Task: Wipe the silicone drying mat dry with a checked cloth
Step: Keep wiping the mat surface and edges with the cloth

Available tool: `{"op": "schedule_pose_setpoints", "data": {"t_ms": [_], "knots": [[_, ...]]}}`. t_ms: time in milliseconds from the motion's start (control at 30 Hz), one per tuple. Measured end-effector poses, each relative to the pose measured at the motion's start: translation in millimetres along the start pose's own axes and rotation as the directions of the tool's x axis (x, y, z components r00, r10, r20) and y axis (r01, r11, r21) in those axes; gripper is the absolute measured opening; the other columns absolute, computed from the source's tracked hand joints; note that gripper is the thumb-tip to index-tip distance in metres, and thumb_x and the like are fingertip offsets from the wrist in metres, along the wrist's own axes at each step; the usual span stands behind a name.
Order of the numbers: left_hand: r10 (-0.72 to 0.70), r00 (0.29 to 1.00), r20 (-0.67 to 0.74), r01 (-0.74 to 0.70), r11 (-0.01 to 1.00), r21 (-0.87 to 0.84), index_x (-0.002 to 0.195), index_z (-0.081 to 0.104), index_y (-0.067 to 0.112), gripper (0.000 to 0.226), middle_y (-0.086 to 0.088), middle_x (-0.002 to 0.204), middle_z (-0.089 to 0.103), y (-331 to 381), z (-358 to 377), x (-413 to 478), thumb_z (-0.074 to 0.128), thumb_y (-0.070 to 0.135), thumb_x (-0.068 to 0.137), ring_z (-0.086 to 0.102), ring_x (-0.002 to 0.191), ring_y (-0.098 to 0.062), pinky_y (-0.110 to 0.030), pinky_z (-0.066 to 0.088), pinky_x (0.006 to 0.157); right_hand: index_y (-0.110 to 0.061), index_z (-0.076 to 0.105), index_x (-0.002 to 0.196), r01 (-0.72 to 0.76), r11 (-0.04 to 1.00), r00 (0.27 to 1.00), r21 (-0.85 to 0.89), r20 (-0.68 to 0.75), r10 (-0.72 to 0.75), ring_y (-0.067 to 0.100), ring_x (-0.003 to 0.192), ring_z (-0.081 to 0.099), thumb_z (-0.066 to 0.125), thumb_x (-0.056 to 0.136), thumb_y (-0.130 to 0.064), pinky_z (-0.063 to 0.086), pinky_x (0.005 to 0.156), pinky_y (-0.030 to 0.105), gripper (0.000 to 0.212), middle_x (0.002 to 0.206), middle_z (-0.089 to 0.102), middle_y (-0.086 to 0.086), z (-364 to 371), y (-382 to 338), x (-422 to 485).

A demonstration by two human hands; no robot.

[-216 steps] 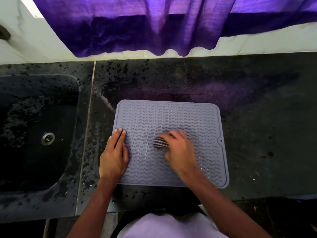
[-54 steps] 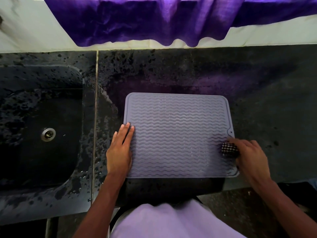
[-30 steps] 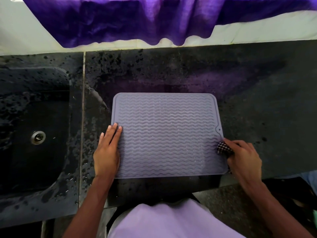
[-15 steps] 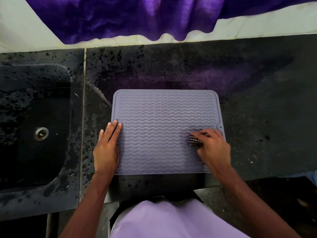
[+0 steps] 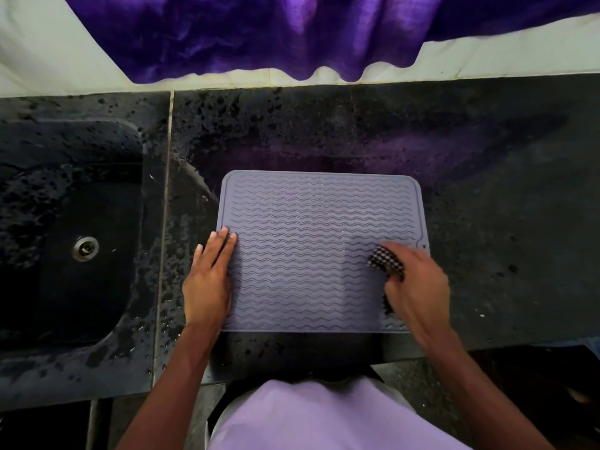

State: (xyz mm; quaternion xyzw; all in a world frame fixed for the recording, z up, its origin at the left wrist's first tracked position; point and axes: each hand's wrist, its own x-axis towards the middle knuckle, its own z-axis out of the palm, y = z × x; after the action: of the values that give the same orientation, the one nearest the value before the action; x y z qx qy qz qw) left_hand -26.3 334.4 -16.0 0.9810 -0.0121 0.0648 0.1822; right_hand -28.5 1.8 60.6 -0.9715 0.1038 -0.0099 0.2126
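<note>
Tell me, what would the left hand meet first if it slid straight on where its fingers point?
The way looks free: the left hand would only slide along the silicone mat, then onto wet counter.

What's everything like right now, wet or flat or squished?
silicone mat: lying flat on the counter.
checked cloth: bunched, on the mat's right side.
left hand: flat on the mat's left edge.
right hand: gripping the cloth.
counter: splashed with drops near the sink.
sink: wet.
</note>
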Motion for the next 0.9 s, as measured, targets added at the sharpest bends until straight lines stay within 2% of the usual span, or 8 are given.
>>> {"op": "schedule_pose_setpoints", "data": {"t_ms": [100,200,333,467,567,667,767,900], "knots": [[0.003,1.000,0.006,-0.003,1.000,0.001,0.151,0.048,0.009,0.079,-0.005,0.160,0.041,-2,0,0,0.058,-0.022,0.078,0.038,0.148,-0.025,-0.044,0.027,0.123,-0.026,0.068,0.118,0.087,0.995,0.991,-0.049,0.104,-0.082,0.030,0.098,0.060,0.063,0.067,-0.002,0.053,0.077,0.037,0.057,0.109,0.066,0.002,16,-9,-5],[0.009,1.000,0.009,-0.009,1.000,-0.004,0.151,0.048,0.009,0.079,-0.006,0.161,0.041,-3,0,0,0.057,-0.022,0.079,0.039,0.148,-0.026,-0.046,0.027,0.123,-0.034,0.068,0.115,-0.037,0.995,0.997,-0.096,0.059,0.043,0.026,0.102,0.058,0.062,0.066,-0.006,0.055,0.074,0.041,0.057,0.111,0.063,-0.005,10,6,-5],[0.007,1.000,0.003,-0.007,1.000,-0.022,0.151,0.048,0.009,0.078,-0.006,0.160,0.041,-3,0,0,0.055,-0.023,0.080,0.038,0.148,-0.026,-0.045,0.025,0.124,-0.034,0.068,0.115,-0.196,0.970,0.980,-0.143,-0.040,0.193,0.033,0.096,0.058,0.062,0.067,-0.005,0.052,0.073,0.043,0.057,0.109,0.062,0.001,-12,31,-5],[0.000,1.000,0.007,0.001,0.998,-0.070,0.150,0.049,0.008,0.077,-0.005,0.161,0.041,-7,3,2,0.053,-0.024,0.080,0.036,0.149,-0.024,-0.031,0.010,0.128,-0.028,0.068,0.116,-0.249,0.957,0.968,-0.150,-0.078,0.239,0.037,0.095,0.058,0.062,0.065,-0.001,0.051,0.076,0.044,0.058,0.109,0.063,0.007,-24,43,-9],[0.014,1.000,0.012,-0.012,0.995,-0.103,0.147,0.053,0.007,0.069,-0.006,0.159,0.043,-15,5,2,0.054,-0.023,0.085,0.039,0.147,-0.024,-0.028,0.007,0.128,-0.022,0.067,0.119,-0.074,0.994,0.997,-0.077,-0.044,0.071,0.034,0.099,0.057,0.061,0.062,0.005,0.048,0.083,0.037,0.064,0.110,0.066,0.007,-14,24,-13],[0.027,0.999,0.026,-0.024,0.994,-0.103,0.148,0.052,0.012,0.064,-0.005,0.161,0.039,-24,4,-3,0.056,-0.015,0.090,0.039,0.148,-0.029,-0.039,0.020,0.127,-0.021,0.068,0.118,0.159,0.985,0.984,0.070,0.069,-0.164,0.027,0.100,0.059,0.053,0.059,-0.001,0.042,0.091,0.028,0.063,0.112,0.068,0.002,12,-25,-18],[-0.009,0.995,0.104,0.019,0.996,-0.093,0.153,0.044,0.027,0.059,0.000,0.168,0.026,-30,0,-10,0.049,0.005,0.099,0.028,0.153,-0.033,-0.051,0.033,0.118,-0.027,0.067,0.118,0.332,0.927,0.909,0.174,0.203,-0.364,0.022,0.099,0.059,0.053,0.061,-0.006,0.049,0.088,0.031,0.062,0.109,0.066,-0.005,40,-89,-26],[-0.036,0.983,0.182,0.056,0.993,-0.108,0.153,0.038,0.047,0.053,0.003,0.172,0.011,-39,-9,-5,0.043,0.029,0.103,0.016,0.157,-0.032,-0.050,0.030,0.119,-0.028,0.064,0.117,0.487,0.850,0.796,0.201,0.298,-0.527,0.023,0.102,0.058,0.066,0.067,-0.007,0.055,0.078,0.039,0.054,0.105,0.063,-0.004,68,-160,-27]]}}
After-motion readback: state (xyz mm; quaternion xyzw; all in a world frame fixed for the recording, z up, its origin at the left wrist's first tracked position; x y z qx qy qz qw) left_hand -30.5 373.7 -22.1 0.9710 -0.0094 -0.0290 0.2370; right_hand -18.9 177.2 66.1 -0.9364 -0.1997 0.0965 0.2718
